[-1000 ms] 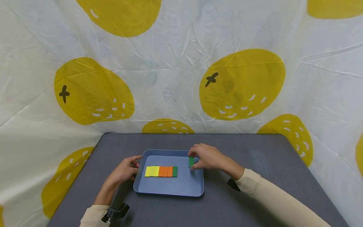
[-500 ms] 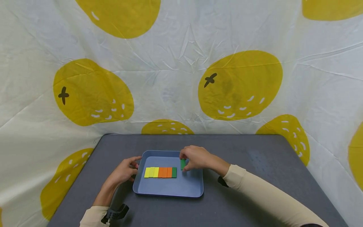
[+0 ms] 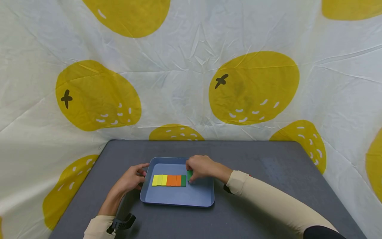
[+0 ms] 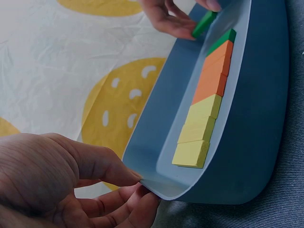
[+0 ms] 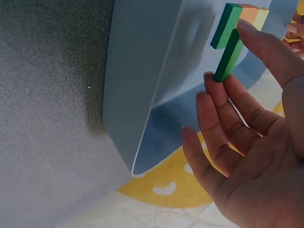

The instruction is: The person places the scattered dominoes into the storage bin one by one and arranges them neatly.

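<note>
A row of flat domino blocks (image 3: 166,180) lies in the blue tray (image 3: 176,199): yellow at the left, then orange, with one green block (image 5: 227,26) at the right end. My right hand (image 3: 202,167) pinches another green domino block (image 5: 229,57) by its ends between thumb and fingertips. That block is just right of the row, a narrow gap apart in the head view; whether it touches the tray floor I cannot tell. My left hand (image 3: 130,179) holds the tray's left rim near the far corner, with fingertips at the rim (image 4: 166,197) in the left wrist view.
The tray sits on a dark grey table (image 3: 244,212). A white curtain (image 3: 176,93) with yellow fruit prints hangs behind the table's far edge. A dark band (image 3: 122,223) is worn on the left wrist.
My right hand has moved left with the green domino block, from the tray's right side to near the end of the row. The left hand and the row have stayed put.
</note>
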The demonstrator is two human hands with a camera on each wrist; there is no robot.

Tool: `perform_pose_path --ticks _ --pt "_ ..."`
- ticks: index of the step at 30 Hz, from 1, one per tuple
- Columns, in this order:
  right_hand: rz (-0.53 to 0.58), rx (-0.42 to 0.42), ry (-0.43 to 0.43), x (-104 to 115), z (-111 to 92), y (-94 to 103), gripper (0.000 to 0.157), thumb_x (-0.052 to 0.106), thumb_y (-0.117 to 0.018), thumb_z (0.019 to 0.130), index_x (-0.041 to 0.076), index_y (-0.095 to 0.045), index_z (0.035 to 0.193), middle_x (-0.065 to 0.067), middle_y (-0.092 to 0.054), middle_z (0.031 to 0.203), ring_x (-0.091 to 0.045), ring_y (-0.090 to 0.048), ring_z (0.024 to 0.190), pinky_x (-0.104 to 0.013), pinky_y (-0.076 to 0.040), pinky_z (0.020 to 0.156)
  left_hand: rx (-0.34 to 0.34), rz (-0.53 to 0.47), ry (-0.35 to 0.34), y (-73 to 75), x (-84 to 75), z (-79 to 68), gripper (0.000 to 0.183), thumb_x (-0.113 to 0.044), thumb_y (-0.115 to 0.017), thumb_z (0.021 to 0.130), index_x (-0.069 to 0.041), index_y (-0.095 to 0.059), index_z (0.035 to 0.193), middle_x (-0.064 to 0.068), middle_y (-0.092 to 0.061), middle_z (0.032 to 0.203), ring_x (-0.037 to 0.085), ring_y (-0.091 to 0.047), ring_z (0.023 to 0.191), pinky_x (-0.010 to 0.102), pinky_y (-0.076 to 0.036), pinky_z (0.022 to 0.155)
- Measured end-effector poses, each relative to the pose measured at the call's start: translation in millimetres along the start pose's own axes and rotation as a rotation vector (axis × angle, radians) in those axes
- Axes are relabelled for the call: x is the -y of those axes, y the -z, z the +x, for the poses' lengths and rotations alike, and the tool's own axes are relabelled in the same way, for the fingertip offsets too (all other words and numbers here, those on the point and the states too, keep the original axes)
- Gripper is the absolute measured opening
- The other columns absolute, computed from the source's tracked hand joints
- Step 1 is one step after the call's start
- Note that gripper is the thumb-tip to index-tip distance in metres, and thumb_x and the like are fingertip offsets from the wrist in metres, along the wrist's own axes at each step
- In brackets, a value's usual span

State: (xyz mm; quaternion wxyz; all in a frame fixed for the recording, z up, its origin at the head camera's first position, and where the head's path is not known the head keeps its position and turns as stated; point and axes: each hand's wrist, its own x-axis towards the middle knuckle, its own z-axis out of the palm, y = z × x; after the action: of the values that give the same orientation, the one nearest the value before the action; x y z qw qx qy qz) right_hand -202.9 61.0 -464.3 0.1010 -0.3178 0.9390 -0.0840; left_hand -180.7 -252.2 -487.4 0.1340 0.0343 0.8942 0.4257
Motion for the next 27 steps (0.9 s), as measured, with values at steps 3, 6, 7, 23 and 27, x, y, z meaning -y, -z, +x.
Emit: perform_pose_path --ticks 3,6,7,23,27 --pt "-0.021 0.018 -0.017 1.1 4.9 -3.3 0.041 0.041 -0.091 0.073 0.017 -0.071 0.100 0.008 -0.060 0.088 -0.009 -0.052 0.079 -0.030 -0.047 0.066 0.002 0.002 0.000 0.0 -1.0 -0.2 0.062 0.008 -0.057 0.090 0.000 -0.046 0.150 0.017 -0.056 0.103 0.025 -0.055 0.084 0.040 -0.054 0.060" --pt "-0.048 0.027 -0.025 2.1 9.5 -6.9 0.041 0.041 -0.091 0.072 0.017 -0.072 0.099 0.008 -0.058 0.088 -0.009 -0.052 0.079 -0.030 -0.047 0.065 0.003 0.004 -0.001 0.1 -1.0 -0.1 0.062 0.007 -0.057 0.090 0.000 -0.046 0.150 0.017 -0.056 0.103 0.025 -0.054 0.084 0.040 -0.053 0.060" --pt "-0.058 0.031 -0.027 2.6 10.7 -8.3 0.041 0.041 -0.092 0.071 0.018 -0.072 0.099 0.007 -0.058 0.088 -0.009 -0.052 0.079 -0.030 -0.047 0.065 0.005 0.004 -0.001 0.1 -1.0 -0.1 0.062 0.007 -0.057 0.090 0.000 -0.046 0.150 0.017 -0.056 0.103 0.025 -0.054 0.084 0.040 -0.053 0.060" --pt "-0.105 0.065 -0.041 10.4 16.2 -15.7 0.040 0.042 -0.091 0.072 0.017 -0.073 0.097 0.008 -0.059 0.088 -0.008 -0.050 0.077 -0.029 -0.044 0.063 0.005 0.007 0.006 -0.8 0.7 1.3 0.062 0.008 -0.057 0.090 -0.001 -0.046 0.150 0.016 -0.056 0.103 0.026 -0.054 0.083 0.040 -0.053 0.060" --pt "-0.089 0.065 -0.036 11.0 14.0 -15.1 0.041 0.043 -0.091 0.072 0.017 -0.073 0.098 0.008 -0.059 0.088 -0.008 -0.051 0.077 -0.028 -0.045 0.063 0.005 0.002 0.005 -0.8 1.1 0.7 0.062 0.009 -0.056 0.090 -0.001 -0.045 0.150 0.016 -0.055 0.103 0.026 -0.054 0.084 0.040 -0.053 0.060"
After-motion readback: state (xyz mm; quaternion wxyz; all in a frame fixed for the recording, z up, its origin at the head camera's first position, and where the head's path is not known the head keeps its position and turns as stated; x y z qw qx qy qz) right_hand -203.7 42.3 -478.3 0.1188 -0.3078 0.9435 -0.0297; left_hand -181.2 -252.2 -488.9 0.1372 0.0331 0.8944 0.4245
